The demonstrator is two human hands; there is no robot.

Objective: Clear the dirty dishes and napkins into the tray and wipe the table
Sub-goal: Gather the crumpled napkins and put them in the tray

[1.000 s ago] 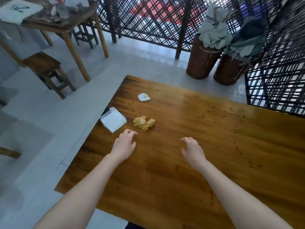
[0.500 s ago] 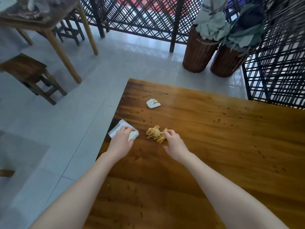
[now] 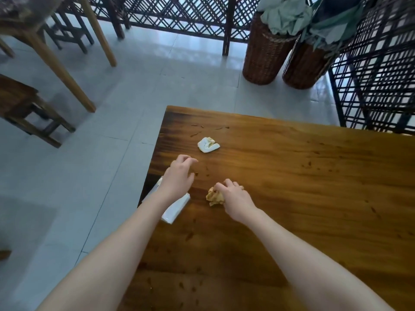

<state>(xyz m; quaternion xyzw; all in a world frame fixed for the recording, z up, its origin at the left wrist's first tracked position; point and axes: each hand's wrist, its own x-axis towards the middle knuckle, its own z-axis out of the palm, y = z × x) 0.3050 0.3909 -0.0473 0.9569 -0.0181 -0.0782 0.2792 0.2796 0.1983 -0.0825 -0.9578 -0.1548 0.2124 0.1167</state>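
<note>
The right hand [image 3: 235,199] gripped a crumpled yellow napkin [image 3: 214,197]; the left hand [image 3: 179,176] hovered loosely curled, empty, near a white napkin [image 3: 208,145].

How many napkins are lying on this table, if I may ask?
3: a crumpled white one near the far corner, a yellowish wad under the right hand, a flat white one at the left edge.

You have three napkins on the tabletop [image 3: 292,176]: one crumpled white napkin [image 3: 208,144], one yellow-stained wad [image 3: 214,196], one flat white napkin [image 3: 176,209]. Upper right of the frame stand two wicker baskets [image 3: 263,55] [image 3: 303,66]; at left, one stool [image 3: 20,104].
</note>
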